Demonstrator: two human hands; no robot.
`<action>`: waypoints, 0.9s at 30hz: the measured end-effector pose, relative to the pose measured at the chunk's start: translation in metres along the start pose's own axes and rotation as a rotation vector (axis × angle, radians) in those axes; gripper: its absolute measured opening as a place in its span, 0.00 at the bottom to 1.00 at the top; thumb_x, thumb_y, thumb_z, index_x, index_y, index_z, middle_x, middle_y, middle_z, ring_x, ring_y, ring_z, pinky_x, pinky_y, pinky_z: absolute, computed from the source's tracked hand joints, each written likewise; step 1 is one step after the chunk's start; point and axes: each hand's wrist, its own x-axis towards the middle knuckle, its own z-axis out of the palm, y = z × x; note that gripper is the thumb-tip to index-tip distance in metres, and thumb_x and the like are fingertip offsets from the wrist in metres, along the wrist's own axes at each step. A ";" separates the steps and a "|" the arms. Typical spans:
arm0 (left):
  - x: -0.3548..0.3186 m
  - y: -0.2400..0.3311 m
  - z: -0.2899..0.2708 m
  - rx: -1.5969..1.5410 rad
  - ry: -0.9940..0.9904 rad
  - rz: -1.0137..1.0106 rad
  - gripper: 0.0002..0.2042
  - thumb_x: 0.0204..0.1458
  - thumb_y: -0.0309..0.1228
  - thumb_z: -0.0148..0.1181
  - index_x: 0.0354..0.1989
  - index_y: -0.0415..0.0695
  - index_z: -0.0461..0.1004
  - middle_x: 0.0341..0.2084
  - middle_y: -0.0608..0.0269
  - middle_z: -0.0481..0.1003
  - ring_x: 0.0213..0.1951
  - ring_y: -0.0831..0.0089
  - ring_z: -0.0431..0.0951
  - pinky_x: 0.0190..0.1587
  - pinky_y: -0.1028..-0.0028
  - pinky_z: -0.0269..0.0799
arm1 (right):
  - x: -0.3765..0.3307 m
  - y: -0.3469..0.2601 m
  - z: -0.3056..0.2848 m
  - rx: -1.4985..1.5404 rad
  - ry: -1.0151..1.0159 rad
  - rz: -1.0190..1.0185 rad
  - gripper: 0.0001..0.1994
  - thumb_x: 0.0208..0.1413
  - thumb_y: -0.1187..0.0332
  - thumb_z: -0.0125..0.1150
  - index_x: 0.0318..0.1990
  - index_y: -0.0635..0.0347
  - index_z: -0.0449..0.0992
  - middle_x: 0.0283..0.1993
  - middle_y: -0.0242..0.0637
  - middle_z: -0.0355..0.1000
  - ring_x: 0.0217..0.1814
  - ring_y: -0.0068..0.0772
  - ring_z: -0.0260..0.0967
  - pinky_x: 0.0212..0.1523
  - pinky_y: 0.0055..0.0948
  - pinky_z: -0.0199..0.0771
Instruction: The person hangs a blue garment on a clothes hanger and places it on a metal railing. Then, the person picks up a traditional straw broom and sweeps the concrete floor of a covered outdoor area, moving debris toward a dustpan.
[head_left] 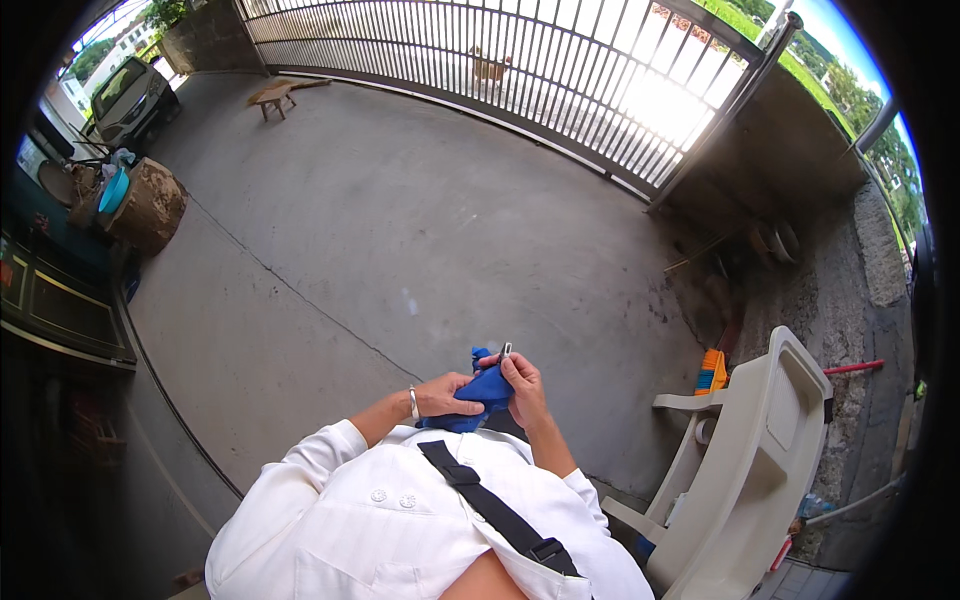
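Note:
In front of my white shirt, my left hand is closed round a bunched blue cloth, its thumb lying across the fabric. A silver bracelet circles that wrist. My right hand is closed too, pinching a small silver piece with a pale rectangular end at the top of the cloth. Whether this piece is attached to the cloth, I cannot tell. A blue tuft of the fabric sticks up beside it; the lower folds are partly hidden by my fingers.
To my right stands a beige plastic piece of furniture, with an orange and blue thing behind it. A barred gate spans the far side. Far left are a low wooden stool, a tree stump, a teal basin and a car.

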 end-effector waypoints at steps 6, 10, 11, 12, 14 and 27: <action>0.070 0.029 -0.051 -0.064 0.430 0.062 0.16 0.46 0.33 0.60 0.43 0.40 0.71 0.31 0.67 0.73 0.32 0.79 0.71 0.38 0.78 0.68 | 0.085 -0.085 -0.060 -0.351 -0.041 -0.165 0.11 0.56 0.63 0.51 0.38 0.60 0.73 0.40 0.33 0.71 0.41 0.19 0.64 0.45 0.20 0.60; 0.108 0.048 -0.077 0.293 0.656 0.033 0.10 0.44 0.29 0.61 0.35 0.41 0.74 0.25 0.67 0.73 0.28 0.79 0.69 0.35 0.78 0.67 | 0.141 -0.119 -0.080 -0.481 -0.080 -0.069 0.10 0.55 0.65 0.53 0.38 0.62 0.73 0.36 0.28 0.71 0.35 0.15 0.61 0.37 0.16 0.62; 0.114 0.050 -0.088 0.266 0.657 0.014 0.10 0.44 0.29 0.61 0.34 0.41 0.73 0.24 0.67 0.72 0.28 0.79 0.69 0.34 0.78 0.66 | 0.156 -0.123 -0.081 -0.481 -0.090 -0.050 0.10 0.55 0.65 0.53 0.38 0.62 0.73 0.35 0.28 0.71 0.35 0.14 0.61 0.37 0.16 0.62; 0.119 0.051 -0.101 0.240 0.655 -0.004 0.09 0.43 0.29 0.61 0.33 0.40 0.73 0.24 0.68 0.72 0.27 0.79 0.68 0.33 0.78 0.66 | 0.170 -0.125 -0.081 -0.480 -0.097 -0.031 0.10 0.55 0.65 0.53 0.37 0.62 0.74 0.34 0.28 0.71 0.34 0.14 0.61 0.36 0.16 0.62; 0.130 0.057 -0.127 0.186 0.677 -0.032 0.08 0.42 0.28 0.62 0.29 0.40 0.72 0.21 0.70 0.70 0.25 0.80 0.67 0.30 0.78 0.64 | 0.200 -0.127 -0.077 -0.458 -0.092 -0.015 0.10 0.55 0.65 0.53 0.37 0.62 0.74 0.32 0.26 0.71 0.32 0.14 0.61 0.34 0.15 0.61; 0.222 0.128 -0.400 0.348 0.612 -0.019 0.16 0.36 0.30 0.66 0.35 0.41 0.68 0.26 0.62 0.71 0.29 0.74 0.70 0.36 0.74 0.66 | 0.486 -0.186 -0.011 -0.433 0.049 -0.172 0.10 0.55 0.66 0.53 0.37 0.63 0.74 0.32 0.26 0.69 0.32 0.13 0.60 0.33 0.14 0.60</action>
